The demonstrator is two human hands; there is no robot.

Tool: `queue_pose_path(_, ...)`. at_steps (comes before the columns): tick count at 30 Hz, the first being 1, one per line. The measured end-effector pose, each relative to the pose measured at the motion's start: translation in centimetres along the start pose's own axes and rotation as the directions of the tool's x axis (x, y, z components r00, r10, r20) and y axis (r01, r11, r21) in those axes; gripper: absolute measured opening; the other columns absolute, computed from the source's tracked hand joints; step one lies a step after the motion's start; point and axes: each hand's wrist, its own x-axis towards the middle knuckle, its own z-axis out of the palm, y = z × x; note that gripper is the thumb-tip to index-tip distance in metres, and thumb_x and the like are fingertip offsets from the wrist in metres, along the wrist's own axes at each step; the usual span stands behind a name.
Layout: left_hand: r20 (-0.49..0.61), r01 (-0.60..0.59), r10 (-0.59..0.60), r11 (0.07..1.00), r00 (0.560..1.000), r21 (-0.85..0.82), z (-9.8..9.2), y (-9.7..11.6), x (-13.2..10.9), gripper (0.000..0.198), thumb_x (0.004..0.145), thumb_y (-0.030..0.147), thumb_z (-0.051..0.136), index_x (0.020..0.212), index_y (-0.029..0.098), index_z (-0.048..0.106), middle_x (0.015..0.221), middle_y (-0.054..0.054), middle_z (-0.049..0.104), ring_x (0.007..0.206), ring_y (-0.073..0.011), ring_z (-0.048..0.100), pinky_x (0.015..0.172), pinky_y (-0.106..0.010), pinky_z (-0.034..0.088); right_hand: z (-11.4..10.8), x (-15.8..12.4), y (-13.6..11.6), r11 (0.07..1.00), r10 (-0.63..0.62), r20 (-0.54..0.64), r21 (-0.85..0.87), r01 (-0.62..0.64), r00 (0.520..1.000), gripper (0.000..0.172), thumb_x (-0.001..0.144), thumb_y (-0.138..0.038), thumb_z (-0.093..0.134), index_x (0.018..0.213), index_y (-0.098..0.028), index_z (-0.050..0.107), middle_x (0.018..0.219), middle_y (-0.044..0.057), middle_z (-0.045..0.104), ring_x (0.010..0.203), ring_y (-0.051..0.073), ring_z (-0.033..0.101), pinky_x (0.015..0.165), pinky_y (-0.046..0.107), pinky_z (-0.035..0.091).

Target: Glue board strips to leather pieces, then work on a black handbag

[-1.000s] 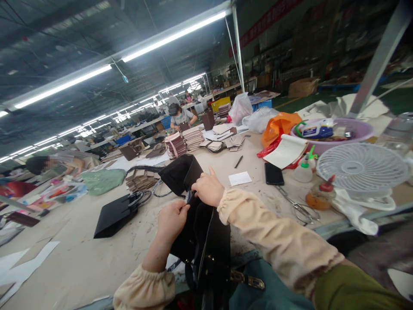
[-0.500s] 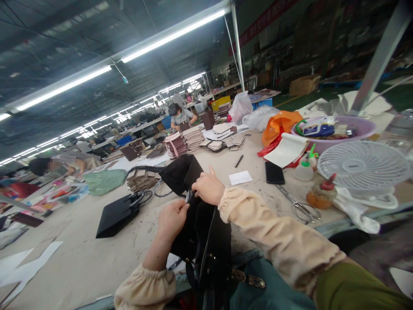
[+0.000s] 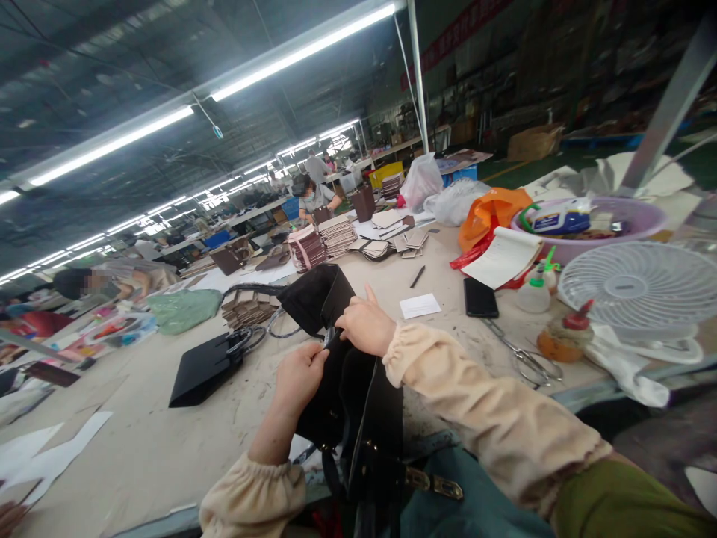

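Note:
A black handbag (image 3: 381,426) with gold-coloured metal fittings rests at the table's front edge, its top part raised and folded back. My left hand (image 3: 299,373) pinches the bag's edge from the left, thumb and fingers closed. Just above it, my right hand (image 3: 365,325) grips the same edge, with its index finger raised. A small shiny strip shows between the two hands, too small to name. Left of them a second black bag (image 3: 205,370) lies on its side, close to a stack of brown pieces (image 3: 249,306).
At right are a phone (image 3: 480,297), scissors (image 3: 523,355), a glue bottle (image 3: 563,340), a white fan (image 3: 627,288) and a purple basin (image 3: 616,239). A white card (image 3: 420,305) and pen (image 3: 417,276) lie ahead. A co-worker (image 3: 314,198) sits across the table.
The view has shifted slightly. Both hands keep their hold on the handbag, almost unmoved. Part of what looks like another person's hand now shows at the lower left edge.

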Motion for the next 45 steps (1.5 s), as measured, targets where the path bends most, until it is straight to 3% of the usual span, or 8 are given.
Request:
queue_pose_path(5,-0.009,0.007,-0.007,1.0,1.0,-0.001,0.2,-0.33,0.19,0.026,0.084,0.031,0.045,0.067,0.019,0.061,0.066,-0.001,0.061,0.066,-0.0149,0.053,0.059,-0.024,0.031,-0.46,-0.22,-0.08,1.0,-0.01,0.012,-0.006,0.01,1.0,0.012,0.08,-0.027,0.062,0.08,-0.019,0.071,0.081,0.007,0.069,0.092,0.023,0.051,0.105,0.055,0.011)
queue_pose_path(14,-0.025,-0.015,0.015,1.0,1.0,0.01,0.23,0.14,-0.15,0.026,0.084,0.03,0.045,0.065,0.019,0.058,0.063,0.0,0.058,0.063,-0.0136,0.051,0.059,-0.024,0.028,-0.31,-0.15,0.05,1.0,0.022,0.0,0.0,-0.022,1.0,0.012,0.08,-0.028,0.062,0.083,-0.021,0.072,0.083,0.006,0.069,0.093,0.023,0.051,0.105,0.057,0.004)
queue_pose_path(24,-0.021,-0.031,0.032,0.999,0.999,0.032,0.35,0.29,-0.33,0.027,0.085,0.03,0.044,0.062,0.019,0.054,0.061,0.0,0.056,0.062,-0.0135,0.049,0.058,-0.024,0.028,0.13,0.15,0.0,0.998,0.054,-0.033,0.02,-0.053,0.998,0.012,0.08,-0.027,0.061,0.082,-0.022,0.072,0.082,0.006,0.07,0.092,0.023,0.053,0.105,0.053,0.011)
queue_pose_path(45,-0.023,-0.013,0.013,1.0,1.0,-0.007,0.56,0.12,-0.13,0.027,0.084,0.029,0.045,0.06,0.018,0.052,0.06,0.001,0.054,0.062,-0.0131,0.049,0.058,-0.024,0.028,0.24,0.25,-0.08,0.997,0.071,-0.039,0.005,-0.071,0.997,0.013,0.079,-0.03,0.063,0.081,-0.021,0.071,0.082,0.005,0.07,0.092,0.023,0.053,0.105,0.055,0.009)
